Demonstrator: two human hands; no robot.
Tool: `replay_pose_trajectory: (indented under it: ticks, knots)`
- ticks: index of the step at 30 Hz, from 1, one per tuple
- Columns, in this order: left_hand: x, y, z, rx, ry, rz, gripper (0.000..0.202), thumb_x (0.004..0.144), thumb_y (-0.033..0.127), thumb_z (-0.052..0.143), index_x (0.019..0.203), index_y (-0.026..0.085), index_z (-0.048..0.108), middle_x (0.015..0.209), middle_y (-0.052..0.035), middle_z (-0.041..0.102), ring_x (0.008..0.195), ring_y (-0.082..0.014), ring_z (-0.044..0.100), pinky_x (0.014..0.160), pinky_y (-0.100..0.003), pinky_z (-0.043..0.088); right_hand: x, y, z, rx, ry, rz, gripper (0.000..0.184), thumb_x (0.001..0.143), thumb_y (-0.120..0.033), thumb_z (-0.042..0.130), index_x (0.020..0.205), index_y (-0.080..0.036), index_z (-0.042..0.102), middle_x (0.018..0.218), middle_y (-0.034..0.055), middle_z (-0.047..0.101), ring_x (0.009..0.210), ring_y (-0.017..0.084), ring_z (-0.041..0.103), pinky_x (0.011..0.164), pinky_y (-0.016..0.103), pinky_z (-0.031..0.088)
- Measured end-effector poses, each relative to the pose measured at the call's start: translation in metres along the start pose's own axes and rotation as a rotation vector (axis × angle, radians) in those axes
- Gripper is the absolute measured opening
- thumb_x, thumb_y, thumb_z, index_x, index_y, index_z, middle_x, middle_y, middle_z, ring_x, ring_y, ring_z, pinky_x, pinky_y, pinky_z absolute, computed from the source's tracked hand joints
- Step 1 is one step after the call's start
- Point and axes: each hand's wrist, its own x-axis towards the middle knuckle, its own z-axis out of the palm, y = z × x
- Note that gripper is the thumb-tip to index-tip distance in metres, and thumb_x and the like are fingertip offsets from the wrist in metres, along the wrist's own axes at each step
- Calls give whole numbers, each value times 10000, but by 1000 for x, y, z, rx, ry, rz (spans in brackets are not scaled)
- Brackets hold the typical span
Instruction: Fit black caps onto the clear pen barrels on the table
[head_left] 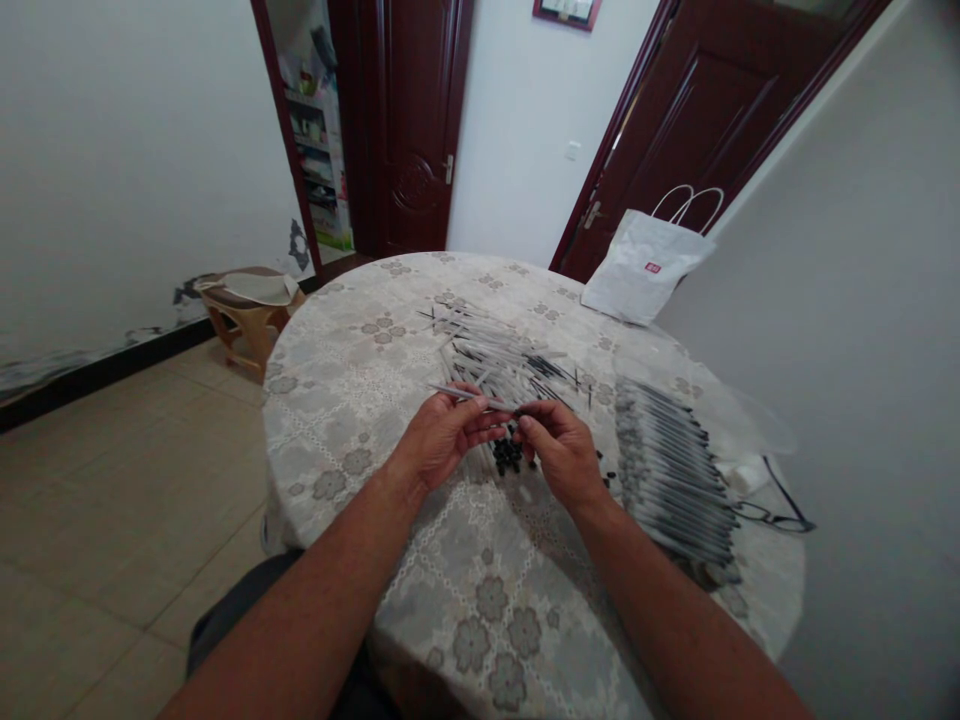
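Between the thumb and fingers of my left hand (448, 430) lies a slim greyish pen (465, 394), pointing to the upper left. My right hand (556, 440) pinches at the pen's other end, where a small dark piece shows, partly hidden by the fingertips. Just below the hands is a small heap of black caps (508, 455). Beyond them, a loose pile of clear pen barrels (484, 345) spreads over the table, with thin black refills (551, 368) among them. To the right, several similar pens (675, 470) lie side by side in a long row.
A patterned cloth covers the round table (420, 590). Eyeglasses (776, 517) lie at the right edge, beside a white roll (746, 475). A white paper bag (649, 265) stands at the back right. On the floor at the left is a stool (251, 310).
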Motion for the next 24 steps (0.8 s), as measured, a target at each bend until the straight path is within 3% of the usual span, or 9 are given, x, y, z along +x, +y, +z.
replay_pose_trajectory:
  ticks: [12, 20, 24]
  knots:
    - [1, -3, -1, 54, 24, 6, 324, 815, 194, 787, 1005, 181, 525, 967, -94, 758, 874, -224, 768, 774, -358, 631, -3, 1, -1, -101, 2, -93, 217, 877, -347, 715, 1046, -213, 696, 806, 4, 695, 642, 131, 614, 554, 243, 478]
    - [3, -5, -2, 79, 30, 16, 330, 795, 207, 816, 976, 166, 543, 961, -122, 769, 856, -226, 771, 738, -337, 639, -4, 4, -1, -221, 45, -54, 287, 917, -441, 661, 1070, -200, 691, 790, 18, 707, 597, 139, 599, 546, 259, 456]
    - [3, -6, -3, 90, 20, 17, 312, 799, 209, 813, 963, 160, 552, 956, -123, 772, 844, -217, 772, 738, -327, 641, -5, 4, 1, -333, 32, -48, 350, 979, -520, 551, 909, -200, 676, 690, 9, 662, 576, 146, 565, 530, 259, 411]
